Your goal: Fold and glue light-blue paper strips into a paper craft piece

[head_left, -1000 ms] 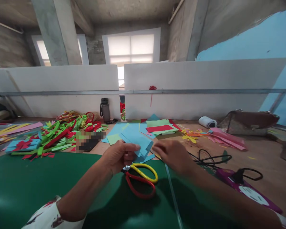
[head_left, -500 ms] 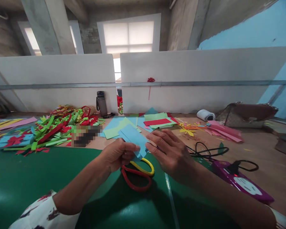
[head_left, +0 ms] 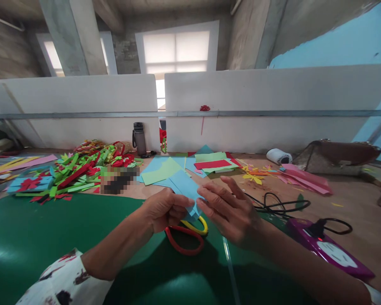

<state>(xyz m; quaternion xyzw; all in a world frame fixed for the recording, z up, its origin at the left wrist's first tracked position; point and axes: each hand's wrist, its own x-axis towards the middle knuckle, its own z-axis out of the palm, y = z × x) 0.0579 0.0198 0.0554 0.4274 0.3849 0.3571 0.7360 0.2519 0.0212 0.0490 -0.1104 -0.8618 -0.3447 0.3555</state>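
Observation:
My left hand (head_left: 167, 208) pinches the lower end of several light blue paper strips (head_left: 184, 186) between thumb and fingers. From the right, my right hand (head_left: 230, 209) touches the edge of the strips with its fingertips; its fingers are stretched out and slightly apart. Beneath the strips, scissors with one red and one yellow handle loop (head_left: 186, 241) are on the green mat (head_left: 120, 254); their blades are hidden. Behind the hands are a light green sheet (head_left: 160, 171) and a red piece (head_left: 212, 164) on other green and blue sheets.
A heap of green and red strips (head_left: 79, 169) is at left, near a dark bottle (head_left: 139, 140). Yellow cutouts (head_left: 253, 176), pink paper (head_left: 306, 180), a white roll (head_left: 278, 156) and a bag (head_left: 336, 156) are at right. A black cable (head_left: 277, 207) lies by a purple power strip (head_left: 333, 250).
The whole view has shifted slightly, so most things appear a little further right. My right hand's upper fingers have lifted and spread a little. My left hand keeps its pinch on the strips.

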